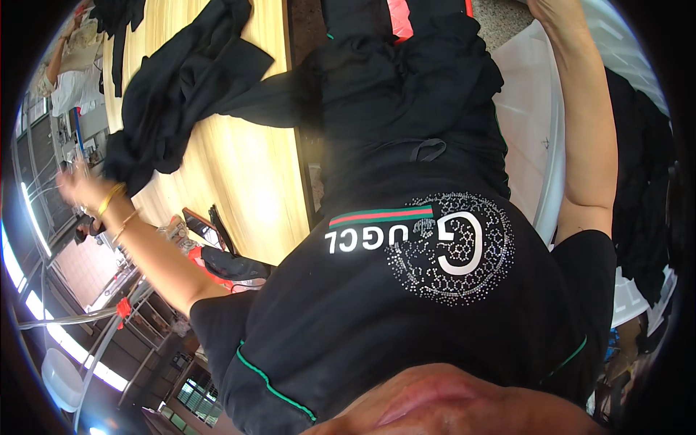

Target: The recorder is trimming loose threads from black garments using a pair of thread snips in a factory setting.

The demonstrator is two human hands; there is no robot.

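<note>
My left hand [85,190], with a yellow band at the wrist, is smeared by motion at the far left. It is beside the lower end of a crumpled black cloth garment [177,90]; whether the fingers grip the fabric cannot be made out. That garment lies on a light wood-grain table [257,181], and a strip of black cloth reaches from it over the table's edge toward my lap. On the right, my right arm stretches up past a white plastic tub [554,123]. Only the base of my right hand [545,9] shows at the top edge, its fingers out of frame.
More black cloth [641,181] is heaped in a white container at the far right. A dark object with red beside it [232,262] is by the table's near end. Another person [69,69] is at the upper left. Something red [399,20] shows beyond my lap.
</note>
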